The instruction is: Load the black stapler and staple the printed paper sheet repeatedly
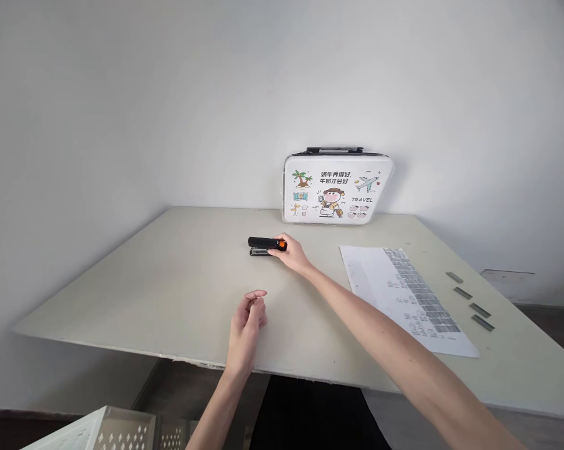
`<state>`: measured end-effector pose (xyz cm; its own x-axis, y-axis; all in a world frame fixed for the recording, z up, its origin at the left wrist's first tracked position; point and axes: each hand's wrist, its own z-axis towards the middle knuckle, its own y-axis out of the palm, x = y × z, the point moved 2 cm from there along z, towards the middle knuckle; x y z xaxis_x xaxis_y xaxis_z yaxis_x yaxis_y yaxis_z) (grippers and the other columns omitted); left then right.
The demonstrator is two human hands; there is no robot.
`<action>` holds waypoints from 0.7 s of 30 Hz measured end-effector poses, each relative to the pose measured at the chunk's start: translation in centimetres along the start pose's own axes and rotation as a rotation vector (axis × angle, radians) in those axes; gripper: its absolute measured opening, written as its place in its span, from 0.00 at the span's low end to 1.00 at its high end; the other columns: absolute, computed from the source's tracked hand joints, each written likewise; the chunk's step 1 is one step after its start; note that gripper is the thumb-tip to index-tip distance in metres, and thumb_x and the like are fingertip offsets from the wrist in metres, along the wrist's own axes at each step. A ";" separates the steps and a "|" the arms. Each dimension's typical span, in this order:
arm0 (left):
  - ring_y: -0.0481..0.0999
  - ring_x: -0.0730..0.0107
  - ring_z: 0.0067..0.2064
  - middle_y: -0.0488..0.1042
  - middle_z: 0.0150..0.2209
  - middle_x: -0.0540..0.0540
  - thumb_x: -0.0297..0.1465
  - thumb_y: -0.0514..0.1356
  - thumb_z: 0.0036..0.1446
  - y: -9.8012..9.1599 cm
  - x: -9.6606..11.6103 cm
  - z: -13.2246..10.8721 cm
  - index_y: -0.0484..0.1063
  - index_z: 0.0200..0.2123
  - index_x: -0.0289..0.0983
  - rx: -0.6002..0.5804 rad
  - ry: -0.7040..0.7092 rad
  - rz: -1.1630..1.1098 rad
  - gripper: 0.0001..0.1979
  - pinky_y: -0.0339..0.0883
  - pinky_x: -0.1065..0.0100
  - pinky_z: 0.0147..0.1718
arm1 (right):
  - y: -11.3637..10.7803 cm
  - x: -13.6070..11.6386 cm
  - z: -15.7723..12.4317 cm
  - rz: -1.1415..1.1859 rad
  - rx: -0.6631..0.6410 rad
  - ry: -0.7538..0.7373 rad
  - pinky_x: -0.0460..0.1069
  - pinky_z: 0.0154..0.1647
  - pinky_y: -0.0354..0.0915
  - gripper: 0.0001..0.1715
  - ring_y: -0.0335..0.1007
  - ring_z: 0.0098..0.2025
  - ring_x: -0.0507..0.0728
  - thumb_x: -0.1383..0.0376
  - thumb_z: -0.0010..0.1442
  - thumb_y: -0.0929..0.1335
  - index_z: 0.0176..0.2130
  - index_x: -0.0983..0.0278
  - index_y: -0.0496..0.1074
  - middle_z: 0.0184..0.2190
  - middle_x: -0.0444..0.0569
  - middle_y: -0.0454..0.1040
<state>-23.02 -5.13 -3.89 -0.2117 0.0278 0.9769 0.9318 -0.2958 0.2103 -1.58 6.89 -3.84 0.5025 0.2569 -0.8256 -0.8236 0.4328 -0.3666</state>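
Observation:
A black stapler (263, 242) with an orange part at its rear end is in the middle of the table, its nose pointing left. My right hand (291, 251) grips its rear end from the right, fingers closed around it. Nearer the front edge, my left hand (248, 319) is over the tabletop with its fingers curled in. Its inner fingers are partly hidden, and I cannot make out anything held in them. To the right of my right forearm lies a printed sheet of paper (380, 281). Several grey staple strips (463, 293) rest in a row beyond the paper.
A white case (310, 187) with cartoon travel pictures and a black handle stands at the table's back against the wall (169, 94). The pale table (145, 281) has a worn front edge. A white perforated basket (125, 431) is below it at lower left.

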 end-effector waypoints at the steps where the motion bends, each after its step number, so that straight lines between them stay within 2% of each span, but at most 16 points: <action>1: 0.54 0.73 0.29 0.53 0.28 0.54 0.43 0.62 0.65 0.0 0.0 0.0 0.75 0.47 0.37 0.011 0.000 -0.011 0.16 0.55 0.71 0.29 | 0.5 0.3 0.3 -0.008 -0.009 0.001 0.55 0.49 0.70 0.14 0.77 0.44 0.58 0.57 0.61 0.74 0.43 0.62 0.74 0.41 0.46 0.79; 5: 0.56 0.75 0.29 0.56 0.28 0.54 0.41 0.66 0.62 0.0 0.3 0.2 0.77 0.44 0.37 0.050 -0.021 -0.111 0.14 0.58 0.73 0.29 | 1.3 0.3 0.7 -0.058 -0.018 -0.007 0.59 0.51 0.71 0.13 0.76 0.46 0.59 0.58 0.66 0.73 0.46 0.63 0.75 0.44 0.49 0.79; 9: 0.69 0.75 0.33 0.69 0.33 0.49 0.33 0.65 0.62 -0.3 0.5 1.0 0.78 0.40 0.35 0.108 -0.142 -0.378 0.07 0.68 0.73 0.35 | 0.0 -2.3 -1.0 -0.108 0.028 -0.066 0.63 0.60 0.66 0.17 0.71 0.57 0.65 0.63 0.62 0.73 0.50 0.61 0.72 0.53 0.56 0.76; 10: 0.73 0.73 0.36 0.72 0.36 0.45 0.31 0.63 0.64 -0.2 0.6 1.2 0.78 0.39 0.34 0.126 -0.208 -0.461 0.06 0.71 0.72 0.38 | -0.5 -3.4 -2.1 -0.114 0.034 -0.092 0.63 0.62 0.65 0.17 0.70 0.59 0.65 0.63 0.64 0.72 0.52 0.60 0.71 0.55 0.57 0.75; 12: 0.80 0.65 0.44 0.77 0.44 0.37 0.30 0.57 0.67 0.0 0.8 1.6 0.77 0.40 0.32 0.145 -0.337 -0.611 0.10 0.75 0.68 0.43 | -1.5 -5.8 -5.2 -0.111 0.008 -0.154 0.59 0.60 0.67 0.12 0.72 0.56 0.62 0.64 0.68 0.69 0.51 0.59 0.70 0.53 0.54 0.76; 15: 0.81 0.55 0.54 0.77 0.54 0.29 0.32 0.50 0.71 1.0 1.4 1.6 0.76 0.46 0.29 0.132 -0.390 -0.724 0.16 0.77 0.60 0.50 | -2.8 -9.0 -10.7 -0.112 -0.076 -0.224 0.54 0.53 0.71 0.05 0.76 0.49 0.58 0.63 0.70 0.67 0.47 0.56 0.71 0.45 0.48 0.78; 18: 0.78 0.54 0.59 0.76 0.59 0.29 0.34 0.49 0.73 2.7 1.8 0.7 0.74 0.53 0.29 0.075 -0.399 -0.726 0.19 0.75 0.58 0.56 | -3.6 -10.3 -15.0 -0.177 -0.146 -0.234 0.55 0.50 0.73 0.08 0.76 0.49 0.59 0.62 0.69 0.70 0.48 0.56 0.71 0.46 0.49 0.76; 21: 0.75 0.54 0.63 0.75 0.62 0.32 0.36 0.51 0.73 4.5 1.9 -0.4 0.74 0.56 0.30 0.007 -0.414 -0.686 0.20 0.69 0.58 0.63 | -4.2 -10.1 -16.9 -0.281 -0.136 -0.173 0.56 0.46 0.74 0.11 0.75 0.48 0.61 0.65 0.67 0.72 0.48 0.57 0.71 0.46 0.50 0.75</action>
<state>-19.32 -6.79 -1.08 -0.6127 0.5538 0.5638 0.6360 -0.0781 0.7678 -7.65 -12.18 -1.18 0.7420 0.2920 -0.6035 -0.6684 0.3915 -0.6324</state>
